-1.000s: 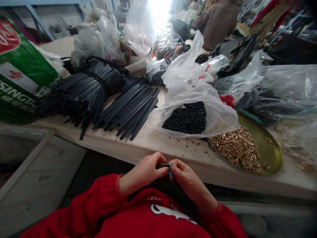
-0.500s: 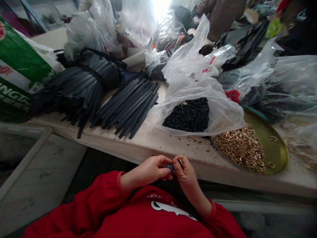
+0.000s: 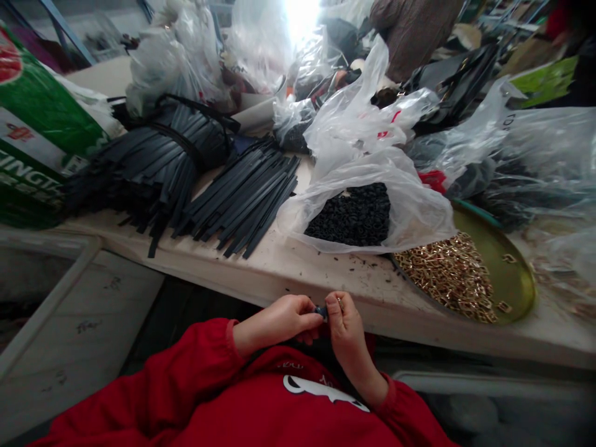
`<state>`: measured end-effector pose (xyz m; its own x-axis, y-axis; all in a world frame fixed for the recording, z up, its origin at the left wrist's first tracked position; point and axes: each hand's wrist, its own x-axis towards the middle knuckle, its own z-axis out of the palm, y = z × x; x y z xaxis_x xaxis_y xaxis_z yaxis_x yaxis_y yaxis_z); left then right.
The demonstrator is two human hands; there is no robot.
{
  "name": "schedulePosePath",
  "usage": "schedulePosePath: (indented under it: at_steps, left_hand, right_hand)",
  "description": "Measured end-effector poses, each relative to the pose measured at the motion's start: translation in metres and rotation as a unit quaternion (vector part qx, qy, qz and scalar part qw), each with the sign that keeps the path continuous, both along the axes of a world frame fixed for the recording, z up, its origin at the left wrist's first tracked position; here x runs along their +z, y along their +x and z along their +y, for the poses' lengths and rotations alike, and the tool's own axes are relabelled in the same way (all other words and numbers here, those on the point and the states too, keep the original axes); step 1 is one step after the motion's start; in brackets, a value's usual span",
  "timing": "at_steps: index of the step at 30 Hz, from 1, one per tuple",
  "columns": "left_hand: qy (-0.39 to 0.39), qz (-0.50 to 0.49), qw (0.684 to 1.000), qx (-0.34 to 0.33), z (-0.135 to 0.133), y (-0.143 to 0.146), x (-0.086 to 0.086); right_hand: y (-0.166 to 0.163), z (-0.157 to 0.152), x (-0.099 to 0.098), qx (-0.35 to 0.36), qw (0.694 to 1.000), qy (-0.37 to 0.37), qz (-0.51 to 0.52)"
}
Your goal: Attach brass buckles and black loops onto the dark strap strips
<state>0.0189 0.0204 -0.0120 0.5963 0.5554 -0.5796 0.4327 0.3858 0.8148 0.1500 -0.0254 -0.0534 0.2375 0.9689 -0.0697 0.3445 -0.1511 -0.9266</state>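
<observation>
In front of my red sweatshirt, just off the table edge, both hands meet. My left hand (image 3: 287,318) is closed, pinching a short dark strap (image 3: 320,311) whose end shows between the hands. A bit of gold-coloured metal, which looks like a buckle (image 3: 341,302), peeks out of my closed right hand (image 3: 345,324). My right fingertips also touch the strap's end; whether the strap runs through the buckle is hidden by the fingers.
Loose black strips (image 3: 246,192) and a tied bundle of strips (image 3: 144,161) lie on the table (image 3: 274,261). A white plastic bag (image 3: 419,211) holds small black loops (image 3: 354,217). Beside it, a round gold tray (image 3: 516,279) carries a heap of gold buckles (image 3: 447,279).
My right hand has turned slightly, and less of the gold metal shows between its fingers. Both hands stay close together at the strap. The camera view has shifted a little.
</observation>
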Motion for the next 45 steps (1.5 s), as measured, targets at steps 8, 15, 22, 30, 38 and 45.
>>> schedulePosePath:
  at_steps: [8,15,22,30,38,45]
  left_hand:
    - [0.286,0.105,0.946,-0.112,0.015,-0.006,0.011]
    - [0.526,0.223,0.817,-0.083,0.060,0.015,-0.007]
    - [0.584,0.272,0.765,0.006,0.098,-0.017,-0.013]
    - [0.513,0.472,0.710,0.100,0.199,-0.068,-0.004]
    - [0.510,0.450,0.724,0.114,0.178,-0.065,0.014]
    - [0.192,0.057,0.975,-0.091,0.064,-0.041,0.045]
  right_hand:
    - [0.006,0.000,0.004,0.044,0.991,-0.023,0.121]
    - [0.085,0.052,-0.013,-0.022,0.967,0.031,-0.252]
    - [0.127,0.073,-0.052,-0.052,0.913,0.084,-0.396]
    - [0.126,0.073,-0.054,-0.058,0.920,0.105,-0.373]
    - [0.120,0.069,-0.050,-0.094,0.929,0.119,-0.337]
    - [0.085,0.062,0.002,-0.048,0.986,0.138,-0.079]
